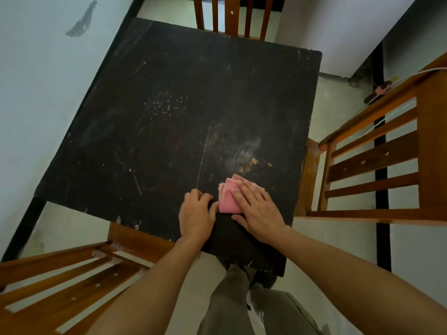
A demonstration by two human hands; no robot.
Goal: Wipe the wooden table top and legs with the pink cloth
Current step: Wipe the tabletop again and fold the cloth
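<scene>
Right hand [256,209] flat, pressing pink cloth [228,201] onto table [169,105]; left hand [196,213] just beside, loosely curled, empty. Judged barely begun: top ahead of hands, legs pending.

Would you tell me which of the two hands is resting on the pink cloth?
The right hand: its straight fingers lie flat on the pink cloth, whereas the left hand rests on the dark table top beside it.

The right hand [258,213] covers much of the pink cloth [228,203]
</scene>
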